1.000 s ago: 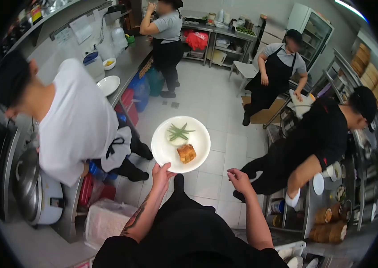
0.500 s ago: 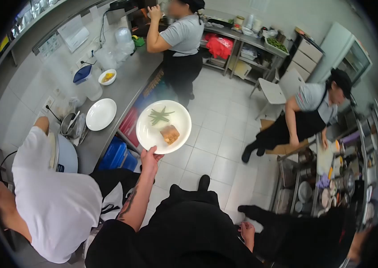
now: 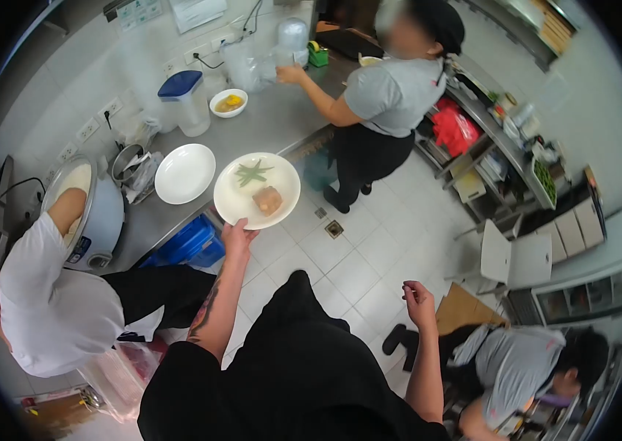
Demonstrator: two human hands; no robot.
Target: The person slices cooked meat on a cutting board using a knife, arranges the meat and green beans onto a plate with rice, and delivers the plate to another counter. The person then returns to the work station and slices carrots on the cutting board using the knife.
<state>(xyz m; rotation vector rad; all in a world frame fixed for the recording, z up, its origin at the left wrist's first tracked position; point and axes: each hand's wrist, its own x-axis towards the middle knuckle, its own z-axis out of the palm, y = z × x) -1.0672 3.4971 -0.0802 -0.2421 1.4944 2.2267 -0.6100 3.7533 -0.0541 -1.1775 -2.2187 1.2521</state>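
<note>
My left hand (image 3: 239,236) grips the near rim of a cream plate (image 3: 239,211), holding it out over the floor beside the counter. On the plate lie thin green strips (image 3: 253,173), fanned out like a star, and a pinkish-brown piece of food (image 3: 267,200). To the right and lower, my right hand (image 3: 419,300) is held out in the air, its fingers loosely bent and nothing visible in them. A white plate (image 3: 185,174) rests on the counter just left of the one I hold.
The steel counter (image 3: 267,110) bears a blue-lidded pitcher (image 3: 186,103) and a white bowl (image 3: 228,104) with yellow food. At left, a person in white (image 3: 68,294) reaches into a large cooker (image 3: 105,220). A grey-shirted person (image 3: 392,95) stands ahead; another (image 3: 516,367) bends at lower right.
My view has turned, and the plate in my left hand now appears nearer the counter. My right hand has come up and forward. The co-worker ahead has lowered a hand to the counter.
</note>
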